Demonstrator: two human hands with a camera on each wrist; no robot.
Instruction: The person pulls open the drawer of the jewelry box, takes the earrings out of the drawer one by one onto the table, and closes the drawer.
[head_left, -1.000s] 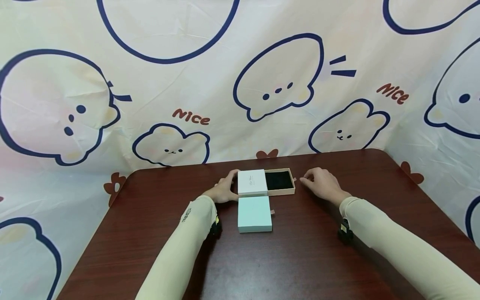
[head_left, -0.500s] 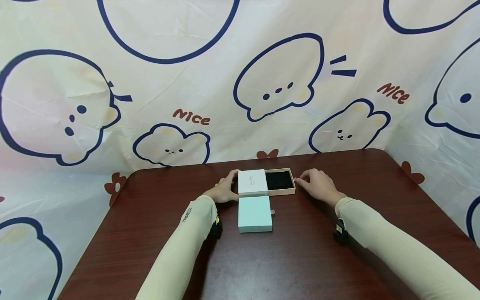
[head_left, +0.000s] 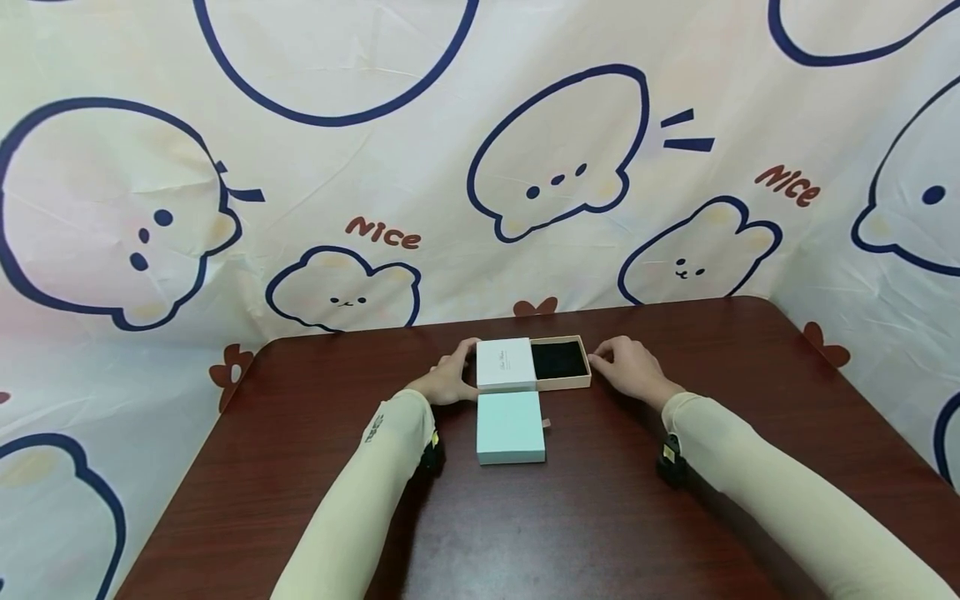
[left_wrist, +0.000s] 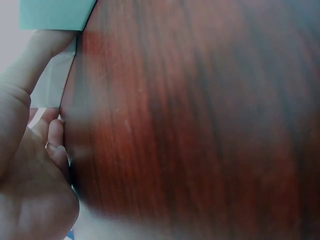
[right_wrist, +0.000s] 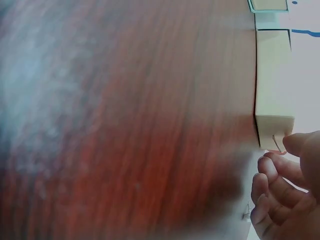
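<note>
Near the middle of the head view, a white box (head_left: 506,363) is lying on the red-brown counter (head_left: 480,533), its drawer (head_left: 561,386) sticking out toward the right of the frame and showing a black lining (head_left: 558,361). The left hand (head_left: 442,382) is grasping the white box at its left end. The right hand (head_left: 633,368), right of centre, is pinching the drawer's pull tab (right_wrist: 277,143) between thumb and forefinger. A pale blue box (head_left: 510,427) is lying just below the white one. Cartoon-printed cloth (head_left: 442,183) is filling the frame's upper half.
</note>
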